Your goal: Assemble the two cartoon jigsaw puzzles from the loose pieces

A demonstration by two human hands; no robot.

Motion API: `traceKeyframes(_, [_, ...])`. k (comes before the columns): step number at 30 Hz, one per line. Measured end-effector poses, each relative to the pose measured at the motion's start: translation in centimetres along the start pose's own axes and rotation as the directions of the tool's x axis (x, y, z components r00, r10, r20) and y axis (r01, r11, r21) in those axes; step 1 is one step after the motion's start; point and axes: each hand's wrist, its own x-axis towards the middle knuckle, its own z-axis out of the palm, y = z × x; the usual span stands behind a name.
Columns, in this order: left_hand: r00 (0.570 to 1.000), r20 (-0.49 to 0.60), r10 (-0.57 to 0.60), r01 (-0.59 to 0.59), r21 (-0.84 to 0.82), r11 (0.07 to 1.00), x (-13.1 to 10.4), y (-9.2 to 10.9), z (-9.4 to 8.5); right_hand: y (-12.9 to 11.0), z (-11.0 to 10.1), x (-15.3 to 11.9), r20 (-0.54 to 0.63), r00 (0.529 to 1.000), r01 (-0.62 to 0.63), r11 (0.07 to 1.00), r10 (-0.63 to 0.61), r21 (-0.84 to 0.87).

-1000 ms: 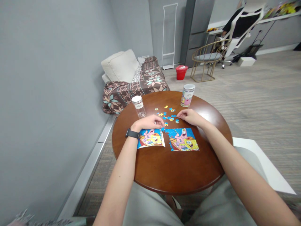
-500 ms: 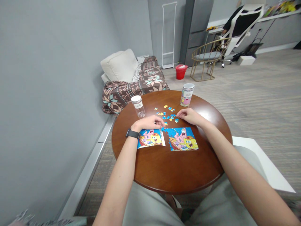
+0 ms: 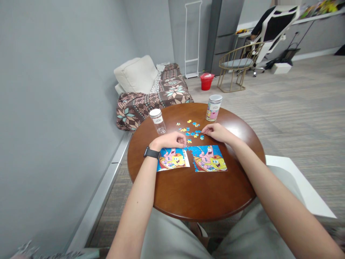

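My left hand (image 3: 173, 139), with a black watch on the wrist, rests over the top edge of a printed picture sheet (image 3: 172, 162). Its fingers curl inward near the upper left corner of a mostly joined jigsaw puzzle (image 3: 210, 159); whether they hold a piece is hidden. Sheet and puzzle show the same cartoon of a pink and a yellow figure in a boat. The puzzle's left side is jagged. Beside the loose puzzle pieces (image 3: 194, 133), blue and yellow, my right hand (image 3: 217, 132) lies with loosely bent fingers slightly apart, fingertips at the nearest blue ones.
A clear jar (image 3: 159, 124) with a white lid stands at the round table's (image 3: 175, 194) left. A picture-labelled canister (image 3: 214, 108) is at the back right. Beyond are a blanket-covered sofa (image 3: 178, 91), a red bin (image 3: 206, 82), a gold-framed chair (image 3: 237, 64) and a seated person.
My left fingers have curled back slightly from the puzzle's upper left corner. My right hand stays almost where it was, and the view has shifted slightly.
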Motion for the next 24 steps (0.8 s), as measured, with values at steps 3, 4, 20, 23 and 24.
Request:
traceKeyframes(3, [1.000,-0.011,-0.014,0.013,-0.046,0.999,0.03,-0.10,0.09,-0.13,-0.05,-0.02,0.001,1.000,0.004,1.000,-0.004,0.001])
traceKeyframes(4, [1.000,-0.012,-0.020,0.019,-0.060,0.998,0.03,-0.16,0.11,-0.19,-0.06,-0.03,0.001,1.000,0.003,1.000,-0.003,0.002])
traceKeyframes(20, [0.998,-0.035,0.056,-0.057,-0.018,0.998,-0.32,0.36,-0.37,-0.07,-0.03,-0.03,-0.002,1.000,0.002,1.000,-0.002,0.011])
traceKeyframes(23, [0.997,-0.036,0.067,-0.067,-0.008,0.998,-0.29,0.09,-0.43,0.01,0.02,0.05,-0.006,1.000,0.000,1.000,0.000,-0.002])
traceKeyframes(24, [0.997,-0.037,0.067,-0.068,-0.007,0.998,-0.29,0.05,-0.43,0.03,0.04,0.07,-0.007,1.000,-0.001,1.000,0.001,-0.003])
